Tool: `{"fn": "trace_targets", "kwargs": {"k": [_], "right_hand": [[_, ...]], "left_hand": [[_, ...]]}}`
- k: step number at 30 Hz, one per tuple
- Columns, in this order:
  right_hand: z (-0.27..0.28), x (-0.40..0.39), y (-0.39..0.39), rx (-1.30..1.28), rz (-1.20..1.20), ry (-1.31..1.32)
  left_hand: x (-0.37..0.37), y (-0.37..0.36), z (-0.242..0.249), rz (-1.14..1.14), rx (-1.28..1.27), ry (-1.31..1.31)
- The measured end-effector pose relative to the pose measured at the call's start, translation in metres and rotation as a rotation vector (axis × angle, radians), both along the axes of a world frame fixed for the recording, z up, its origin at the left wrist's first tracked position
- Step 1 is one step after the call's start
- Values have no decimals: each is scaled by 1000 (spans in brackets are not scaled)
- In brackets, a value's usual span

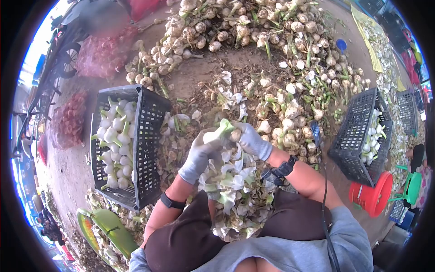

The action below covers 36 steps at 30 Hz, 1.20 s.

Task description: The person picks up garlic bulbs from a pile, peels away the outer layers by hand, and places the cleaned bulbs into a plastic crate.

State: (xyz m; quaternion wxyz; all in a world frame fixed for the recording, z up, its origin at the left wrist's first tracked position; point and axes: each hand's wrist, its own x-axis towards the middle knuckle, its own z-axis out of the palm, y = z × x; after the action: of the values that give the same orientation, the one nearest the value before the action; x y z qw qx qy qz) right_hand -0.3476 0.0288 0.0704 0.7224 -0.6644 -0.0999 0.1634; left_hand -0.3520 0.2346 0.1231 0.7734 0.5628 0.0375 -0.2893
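Observation:
Both my hands wear pale grey gloves and meet in front of my knees. My left hand [202, 152] is closed round a garlic bulb, whose green-white stalk [223, 128] points up and right. Against the top of that stalk, my right hand [253, 140] has its fingers pressed together; what lies in its pinch is partly hidden. Below the hands, peeled white-green garlic skins [233, 174] lie in a heap between my legs. Beyond them, untrimmed garlic bulbs [290, 111] with stalks and dirty skins spread over the ground.
A black crate [147, 145] of clean white garlic stands at left, another crate [351, 131] at right. Beside that one are a red stool [379, 194] and a green stool [412, 188]. Red net sacks [70, 120] sit far left. A large garlic pile [244, 22] lies ahead.

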Motion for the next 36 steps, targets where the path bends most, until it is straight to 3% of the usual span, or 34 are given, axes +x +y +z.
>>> {"fn": "trace_targets", "kwargs": {"k": [1, 3, 5, 7, 8, 9, 11, 13, 15, 17, 19, 21, 23, 25, 26, 27, 28, 29, 30, 31, 32, 33, 35, 36], "right_hand": [[14, -2, 0, 2, -2, 4], [43, -8, -4, 92, 52, 65], [40, -8, -3, 167, 31, 221], [19, -9, 0, 244, -64, 194], [13, -8, -7, -116, -54, -134], [18, -7, -9, -119, -67, -130], [29, -5, -11, -582, -187, -611], [41, 4, -27, -766, -216, -626], [25, 16, -48, -702, -320, -508], [14, 10, -64, -672, -323, -503], [25, -18, -61, -804, 282, 21], [41, -76, -46, -832, 623, -309], [63, -103, -47, -610, 805, 244], [76, -104, -55, -753, 521, 97], [89, -97, -70, -503, 281, 311], [98, -92, -79, -394, 77, 334], [54, -98, -79, 392, -228, 180], [46, -94, -93, 279, -220, 117], [65, -98, -98, 383, -225, 147], [85, -100, -101, 490, -227, 175], [71, -99, -130, -119, -55, -128], [97, -104, -135, -92, -262, -175], [100, -113, -183, 1104, -433, 260], [102, -112, -212, 1320, -202, 49]], "left_hand": [[3, 1, 1, 33, -145, 127], [5, 0, 2, 108, -122, 158], [11, -3, 5, 138, 896, -975], [12, -14, 10, 246, 929, -1119], [8, -13, 9, 115, 1019, -1082], [6, -15, 8, -18, 1105, -1043], [5, -24, 7, -83, 1148, -1098], [3, -24, 7, -165, 657, -844], [-4, -30, 25, -238, 384, -640], [-6, -36, 23, -101, 48, -547], [6, -26, 8, -20, -236, -436], [6, -42, 34, 90, -496, -225], [8, -44, 16, 154, -449, -217], [9, -55, 6, 143, -456, -114], [5, -64, 5, 146, -465, -104], [2, -73, 1, 130, -470, -94], [0, -81, -5, 10, -371, -204], [-3, -90, -8, -108, -270, -317], [-15, -109, 5, -139, -112, -313], [-19, -120, 19, -274, -191, -271], [-19, -127, 20, -255, -223, -235], [-20, -131, 20, -234, -253, -195], [-15, -131, 12, -205, -84, -180], [-10, -125, -20, -181, 121, -240]]}}
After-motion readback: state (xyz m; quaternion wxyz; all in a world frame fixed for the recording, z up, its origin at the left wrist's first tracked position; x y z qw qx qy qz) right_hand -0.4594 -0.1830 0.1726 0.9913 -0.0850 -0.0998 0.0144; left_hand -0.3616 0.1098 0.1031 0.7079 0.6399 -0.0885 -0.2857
